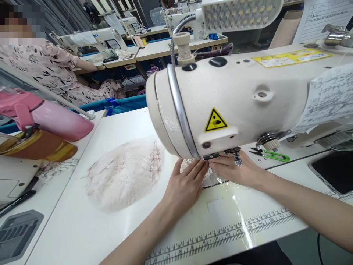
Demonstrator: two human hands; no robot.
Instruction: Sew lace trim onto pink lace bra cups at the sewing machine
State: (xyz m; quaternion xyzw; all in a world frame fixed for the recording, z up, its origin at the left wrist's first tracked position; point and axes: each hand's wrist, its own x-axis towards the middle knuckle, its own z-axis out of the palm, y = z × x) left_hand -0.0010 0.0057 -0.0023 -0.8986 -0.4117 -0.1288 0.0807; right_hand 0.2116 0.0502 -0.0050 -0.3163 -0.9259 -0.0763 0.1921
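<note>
My left hand (186,182) lies palm down on the table under the head of a cream sewing machine (234,103). Its fingers are stretched out over a small piece of white fabric with tiny holes (186,163). From the other side my right hand (238,171) reaches in, fingers extended flat and nearly touching the left fingertips. The machine head partly covers the right fingers, and the needle and presser foot are hidden. Left of my hands, a pale sheer cloth (124,176) with reddish loose threads lies on the white table (104,232).
Green thread snips (273,155) and a black flat device (335,171) lie at right. A printed ruler strip (220,235) follows the front edge. At left stand a pink bottle (55,117) and an amber container (44,145). Beyond them sits another person (46,70) among other sewing machines.
</note>
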